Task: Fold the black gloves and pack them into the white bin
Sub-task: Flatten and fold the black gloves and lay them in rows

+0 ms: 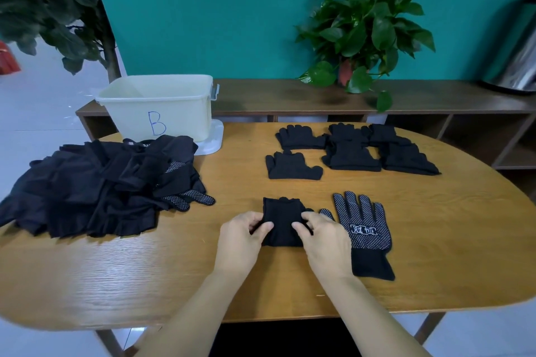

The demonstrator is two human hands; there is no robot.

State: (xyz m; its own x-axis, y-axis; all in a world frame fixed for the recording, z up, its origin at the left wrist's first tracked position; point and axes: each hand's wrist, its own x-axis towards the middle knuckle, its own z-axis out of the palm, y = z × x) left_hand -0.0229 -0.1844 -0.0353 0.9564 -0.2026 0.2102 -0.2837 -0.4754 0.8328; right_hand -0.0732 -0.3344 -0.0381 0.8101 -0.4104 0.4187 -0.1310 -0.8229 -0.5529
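Note:
A folded black glove (282, 219) lies at the table's front middle. My left hand (242, 238) grips its left edge and my right hand (322, 236) pinches its right edge, thumbs on top. Flat beside it on the right lies a black glove with white dots (364, 229), palm up. Several folded gloves (349, 151) sit in rows farther back on the right. A large heap of unfolded black gloves (98, 185) covers the table's left side. The white bin (158, 106), marked with a blue B, stands at the back left behind the heap.
The bin rests on its white lid (213, 139). Behind the wooden table (435, 240) runs a low wooden shelf (435, 95) holding a potted green plant (362, 35). A tall leafy plant (58, 17) stands at the far left.

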